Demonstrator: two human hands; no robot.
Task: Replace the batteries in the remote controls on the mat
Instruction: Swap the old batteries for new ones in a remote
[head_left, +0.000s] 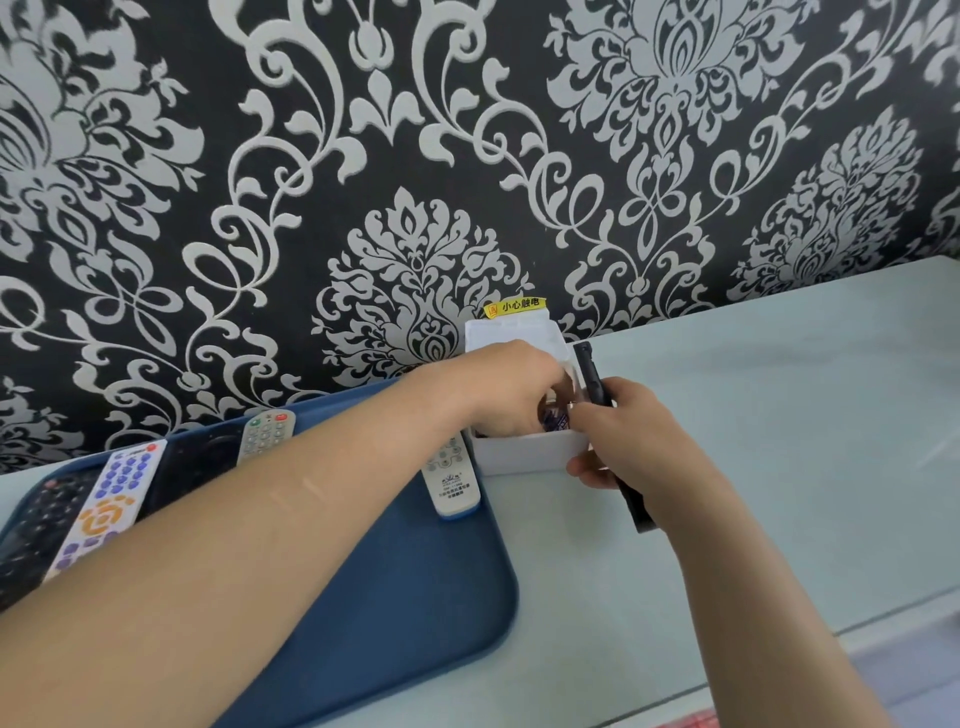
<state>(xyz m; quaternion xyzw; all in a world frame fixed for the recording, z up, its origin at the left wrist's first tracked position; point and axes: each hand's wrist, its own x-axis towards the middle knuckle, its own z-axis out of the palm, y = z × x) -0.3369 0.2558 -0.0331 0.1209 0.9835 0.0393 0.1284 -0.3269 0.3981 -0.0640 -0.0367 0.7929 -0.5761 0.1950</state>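
Note:
My right hand (618, 436) grips a slim black remote (592, 379), held upright and tilted beside a small white box (524, 452). My left hand (511, 392) reaches down into that box, fingers curled among the batteries (553, 418) inside; whether it grips one is hidden. On the blue mat (415, 597) lie a white remote (453, 486) by the box, a grey-white remote (265, 434), a white remote with purple and orange buttons (106, 512), and a black remote (36, 525) at the left edge.
A white wall socket with a yellow warning label (514, 325) sits behind the box, against the black-and-white patterned wall. The pale table (805, 441) extends to the right and front; its front edge runs at lower right.

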